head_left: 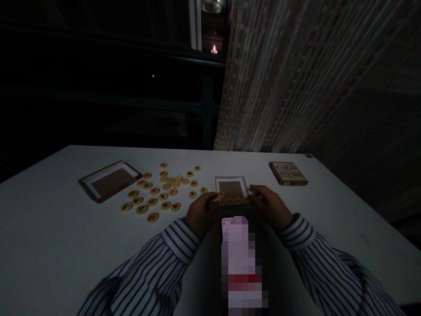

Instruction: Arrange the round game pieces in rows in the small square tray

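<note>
Between my two hands is a shallow open box [233, 189] with a grey-brown bottom and pale walls. A row of round xiangqi pieces [229, 201] with red characters lies along its near side, plus one above the row at the left. My left hand [203, 211] grips the box's near left corner with thumb and fingers. At the right side, my right hand [270, 205] has its fingers closed on the box edge. Left of the box, many more xiangqi pieces [163, 196] lie scattered, some with black or red characters, several blank side up.
On the white table [332, 228], an open box tray [112, 179] lies at the left. A printed flat box [288, 173] sits at the right. A lit phone [235, 224], mostly pixelated, is in front of me. A string curtain [272, 79] hangs behind the table.
</note>
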Demonstrator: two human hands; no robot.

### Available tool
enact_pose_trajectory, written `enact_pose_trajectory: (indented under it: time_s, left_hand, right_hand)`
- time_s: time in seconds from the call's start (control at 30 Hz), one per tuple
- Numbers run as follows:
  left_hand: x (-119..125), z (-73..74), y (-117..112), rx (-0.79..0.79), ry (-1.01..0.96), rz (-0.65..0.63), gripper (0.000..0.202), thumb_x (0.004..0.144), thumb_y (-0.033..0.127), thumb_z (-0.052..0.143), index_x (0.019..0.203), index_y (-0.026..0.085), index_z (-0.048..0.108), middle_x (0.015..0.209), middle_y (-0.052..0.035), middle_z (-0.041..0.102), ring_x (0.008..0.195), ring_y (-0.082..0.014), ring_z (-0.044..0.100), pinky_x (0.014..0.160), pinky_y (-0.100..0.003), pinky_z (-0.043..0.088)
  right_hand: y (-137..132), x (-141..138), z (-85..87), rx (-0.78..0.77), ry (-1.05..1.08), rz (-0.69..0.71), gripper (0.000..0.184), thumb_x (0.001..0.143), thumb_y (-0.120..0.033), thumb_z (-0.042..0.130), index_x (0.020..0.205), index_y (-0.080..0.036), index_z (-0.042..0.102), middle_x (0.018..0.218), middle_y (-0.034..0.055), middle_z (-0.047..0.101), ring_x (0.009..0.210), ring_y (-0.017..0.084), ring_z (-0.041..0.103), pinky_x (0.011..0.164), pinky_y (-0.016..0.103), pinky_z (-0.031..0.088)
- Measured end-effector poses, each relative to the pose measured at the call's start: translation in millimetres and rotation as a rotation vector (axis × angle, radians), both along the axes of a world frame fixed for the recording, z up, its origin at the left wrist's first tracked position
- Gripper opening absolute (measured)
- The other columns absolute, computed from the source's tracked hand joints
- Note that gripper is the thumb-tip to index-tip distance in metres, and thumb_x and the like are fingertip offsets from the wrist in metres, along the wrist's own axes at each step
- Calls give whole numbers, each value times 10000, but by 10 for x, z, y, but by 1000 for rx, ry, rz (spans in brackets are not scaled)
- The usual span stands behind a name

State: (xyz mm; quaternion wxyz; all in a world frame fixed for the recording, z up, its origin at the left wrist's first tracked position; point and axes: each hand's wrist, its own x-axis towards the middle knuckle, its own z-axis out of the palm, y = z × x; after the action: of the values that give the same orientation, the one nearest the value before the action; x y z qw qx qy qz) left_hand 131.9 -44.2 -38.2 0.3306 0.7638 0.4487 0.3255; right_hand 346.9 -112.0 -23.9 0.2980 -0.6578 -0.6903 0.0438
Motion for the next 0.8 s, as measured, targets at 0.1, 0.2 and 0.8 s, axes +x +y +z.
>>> enact_pose_trajectory:
  time_s: [0.1,0.2,0.8]
  left_hand:
    - [5,7,-5,34,31,0,294,726,258,454,968,154,585,853,-67,649,694,-158,599,630,-266,466]
    - [7,-3,-2,83,49,1,288,729,262,456,961,156,588,852,-65,645,677,-151,596,620,-259,466]
    - [11,13,-17,136,116,-39,302,735,236,470,1005,136,562,870,-68,628,718,-145,584,656,-277,480]
  right_hand:
    - [16,24,-91,-52,83,-9,364,802,-310,442,1117,-128,468,1012,111,557,807,159,556,729,319,467]
    - [30,24,-111,-75,118,-4,375,800,-313,445,1120,-118,464,998,112,563,815,158,559,732,315,470]
    - [25,21,-136,-33,25,58,333,801,-285,437,1082,-118,499,1022,124,572,869,179,553,797,351,463]
